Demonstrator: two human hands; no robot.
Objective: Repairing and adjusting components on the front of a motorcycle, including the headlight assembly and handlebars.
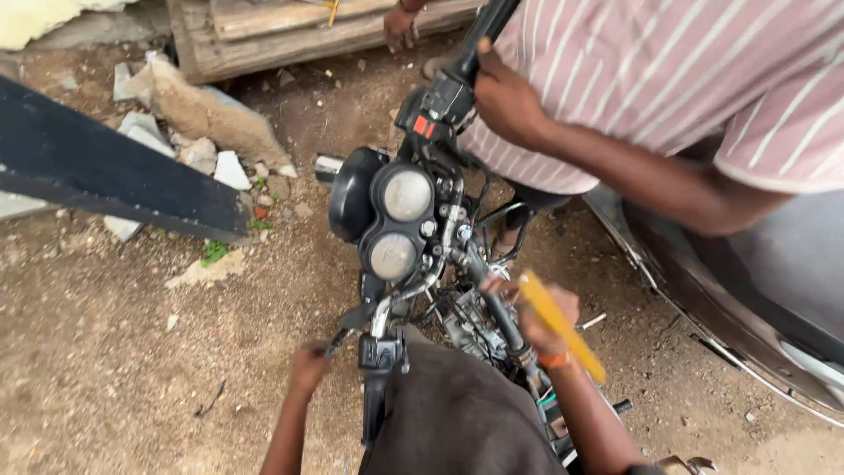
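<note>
Yellow plastic marks the tool in your right hand (538, 318): a yellow-handled screwdriver (561, 327), gripped tight, its tip hidden down among the cables below the motorcycle's (413, 255) twin round gauges (400, 220). Your left hand (309, 365) is closed around the near handlebar (374, 347) by its lever. Across the bike, a co-worker in a striped shirt holds the far handlebar grip (457, 79) in one hand (505, 101); another hand (400, 25) rests on the wooden planks (290, 35) at the top of the head view.

You cannot see the tip, so it could slip off its fastener and nick a cable or your fingers, more so if the co-worker turns the bars while you press. The loose, stony dirt ground (114, 352) would swallow any dropped screw.

No box, tray or other container shows here, so nothing holds loose parts.
</note>
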